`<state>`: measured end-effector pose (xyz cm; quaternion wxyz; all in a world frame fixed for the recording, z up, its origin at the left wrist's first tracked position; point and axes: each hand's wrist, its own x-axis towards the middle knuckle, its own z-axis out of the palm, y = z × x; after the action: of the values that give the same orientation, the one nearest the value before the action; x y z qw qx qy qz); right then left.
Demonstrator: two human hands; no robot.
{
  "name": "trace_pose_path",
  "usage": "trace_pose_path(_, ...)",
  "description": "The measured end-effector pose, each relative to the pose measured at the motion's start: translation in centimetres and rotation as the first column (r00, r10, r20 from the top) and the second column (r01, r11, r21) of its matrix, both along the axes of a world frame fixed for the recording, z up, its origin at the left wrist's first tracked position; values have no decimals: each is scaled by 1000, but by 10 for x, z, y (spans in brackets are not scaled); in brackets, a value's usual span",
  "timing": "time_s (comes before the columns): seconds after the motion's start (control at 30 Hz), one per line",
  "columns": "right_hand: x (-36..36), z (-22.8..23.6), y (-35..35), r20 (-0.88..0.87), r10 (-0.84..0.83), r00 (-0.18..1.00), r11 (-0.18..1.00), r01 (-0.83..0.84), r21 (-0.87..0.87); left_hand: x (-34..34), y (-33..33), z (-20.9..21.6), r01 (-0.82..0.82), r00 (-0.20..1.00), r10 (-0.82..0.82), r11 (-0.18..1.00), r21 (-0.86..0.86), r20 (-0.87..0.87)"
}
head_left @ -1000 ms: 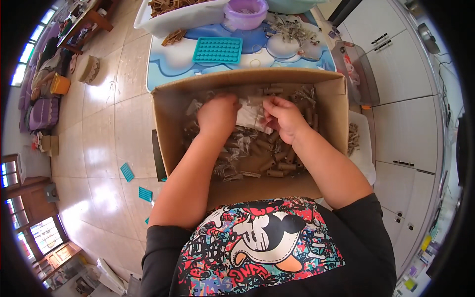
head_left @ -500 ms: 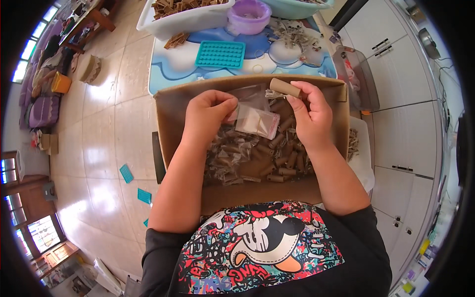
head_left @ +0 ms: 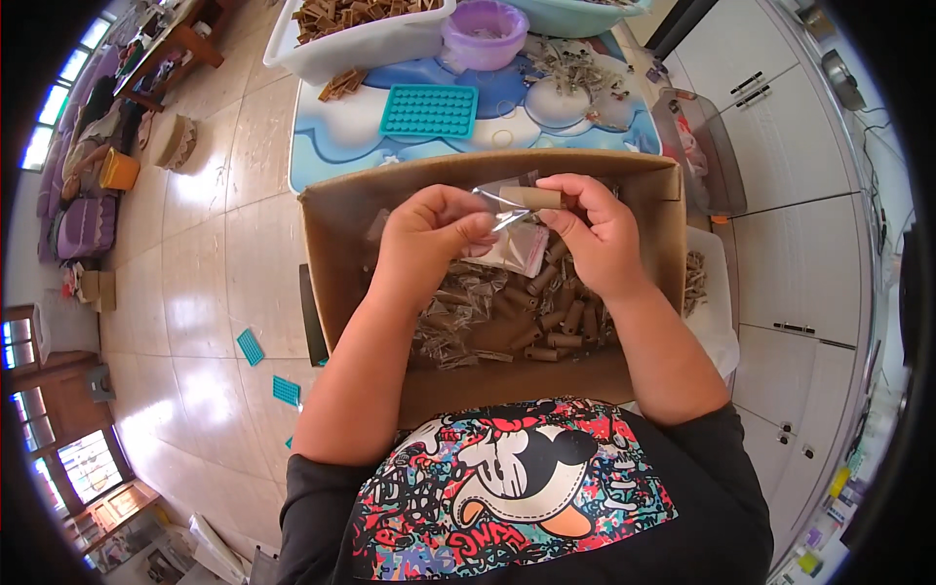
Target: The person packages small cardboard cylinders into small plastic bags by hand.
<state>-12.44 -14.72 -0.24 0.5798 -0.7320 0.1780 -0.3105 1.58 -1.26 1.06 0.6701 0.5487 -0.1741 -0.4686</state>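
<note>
Above a cardboard box (head_left: 487, 388), my left hand (head_left: 434, 234) pinches a clear plastic bag (head_left: 500, 202). Opposite it, my right hand (head_left: 595, 234) grips a brown cardboard tube (head_left: 531, 198) by its right end, lying nearly level. The tube's left end is at the bag's mouth and seems partly inside it. Beneath the hands rests a stack of clear bags (head_left: 517, 249) with a pinkish edge strip. Many brown tubes (head_left: 564, 340) lie in the box's right part, and tubes in clear wrappers (head_left: 453, 327) fill its left part.
Behind the box, a blue cloud-patterned table (head_left: 336, 122) carries a teal silicone mould (head_left: 429, 111), a purple basin (head_left: 485, 37), a white tub (head_left: 366, 49) of brown pieces and a pile of small metal bits (head_left: 585, 78). White cabinets (head_left: 799, 263) stand at the right.
My right hand has brought the tube left and down to the bag. My left hand has moved slightly right, and the bag now shows around the tube's end.
</note>
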Motion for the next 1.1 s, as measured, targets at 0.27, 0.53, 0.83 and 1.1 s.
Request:
trace_pose_path(0.27,-3,11,-10,-231,340,912,935,-301,188,4,5,1,302,950,-286,945,129,-127)
trace_pose_path(0.53,0,6,4,-226,186,956,976,-154,152,-1,2,-8,222,969,-203,967,129,-144)
trace_pose_path(0.83,0,4,4,-152,224,963,942,-173,288,-3,-1,-9,64,964,-48,997,50,-260)
trace_pose_path(1.1,0,-3,-1,-181,199,963,910,-113,398,-14,-3,-11,63,998,-61,995,72,-30)
